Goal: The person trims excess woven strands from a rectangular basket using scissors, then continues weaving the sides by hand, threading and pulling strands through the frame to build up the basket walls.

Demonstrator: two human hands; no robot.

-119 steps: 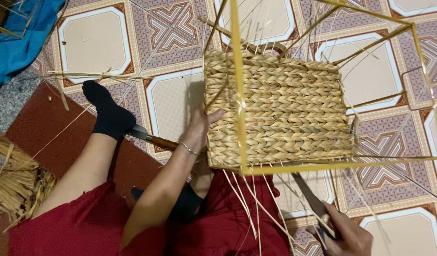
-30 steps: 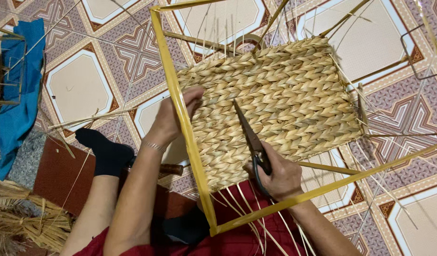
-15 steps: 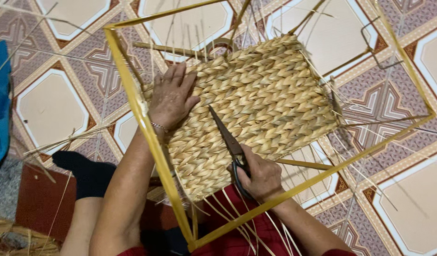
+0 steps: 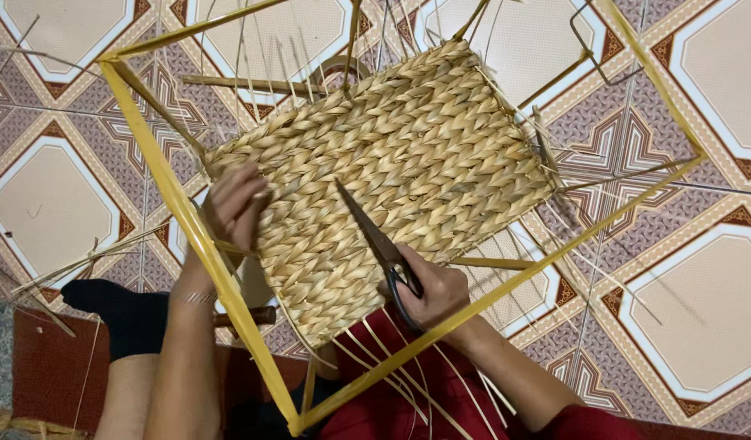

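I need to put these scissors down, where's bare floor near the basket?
Bare tiled floor lies right of the yellow frame, and more far left, above the black sock. It is crowded under the woven panel, where loose straw strands cross the lap.

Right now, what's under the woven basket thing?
Under the woven panel lie patterned floor tiles and the yellow frame it's built on. The left hand grips its edge; scissors rest on top. What's directly beneath is covered.
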